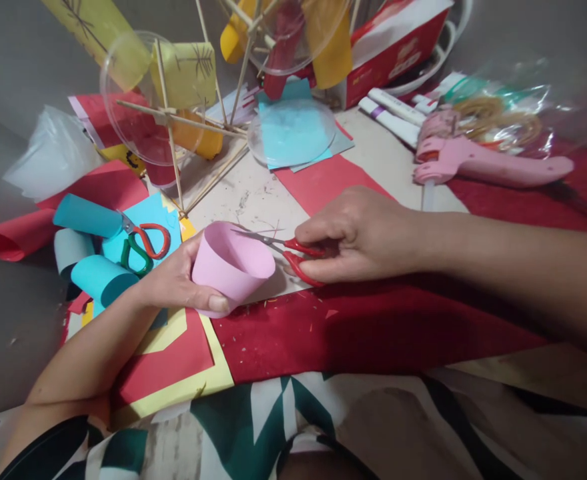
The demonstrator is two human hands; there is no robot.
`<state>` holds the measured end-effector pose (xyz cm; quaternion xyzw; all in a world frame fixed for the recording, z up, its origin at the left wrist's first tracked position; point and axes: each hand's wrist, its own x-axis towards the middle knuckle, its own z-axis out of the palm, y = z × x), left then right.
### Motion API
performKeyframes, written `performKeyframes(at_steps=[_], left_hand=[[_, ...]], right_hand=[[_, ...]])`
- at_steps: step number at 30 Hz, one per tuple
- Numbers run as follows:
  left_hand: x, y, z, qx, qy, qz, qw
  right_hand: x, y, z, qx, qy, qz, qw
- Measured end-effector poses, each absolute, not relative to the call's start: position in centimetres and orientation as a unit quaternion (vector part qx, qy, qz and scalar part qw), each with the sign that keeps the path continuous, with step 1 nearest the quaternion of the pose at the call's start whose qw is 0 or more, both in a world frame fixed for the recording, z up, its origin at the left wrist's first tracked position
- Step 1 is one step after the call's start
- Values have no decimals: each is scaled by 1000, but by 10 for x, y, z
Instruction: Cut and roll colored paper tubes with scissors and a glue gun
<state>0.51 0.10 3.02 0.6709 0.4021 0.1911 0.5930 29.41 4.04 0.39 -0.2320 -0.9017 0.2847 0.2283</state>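
Note:
A pink paper tube (231,283) is tilted in my left hand (181,277), with the thumb pressed on its near side and the other fingers mostly hidden behind it. In my right hand (353,237) is a pair of scissors (299,259) with red handles. Their blades are spread apart and point left over the rim of the tube, one of them reaching above its opening. I cannot tell whether the lower blade touches the paper.
Blue paper tubes (104,279) and red-and-green-handled scissors (146,243) lie at left. A stick frame (173,127) with plastic discs and coloured tubes stands behind. A pink glue gun (493,163), white markers (393,113) and a red box (398,57) are on the right.

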Motion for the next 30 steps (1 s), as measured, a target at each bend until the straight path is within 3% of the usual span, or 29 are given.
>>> performKeyframes(at_steps=[7, 17, 23, 30], left_hand=[[6, 2, 29, 662, 363, 204, 623], [8, -4, 37, 776, 463, 234, 358], [13, -6, 29, 803, 452, 265, 286], [10, -3, 32, 805, 435, 277, 293]], right_hand=[[294, 41, 3, -203, -909, 274, 240], [288, 41, 3, -284, -888, 264, 248], [288, 39, 1, -279, -887, 260, 261], [290, 39, 1, -265, -891, 253, 268]])
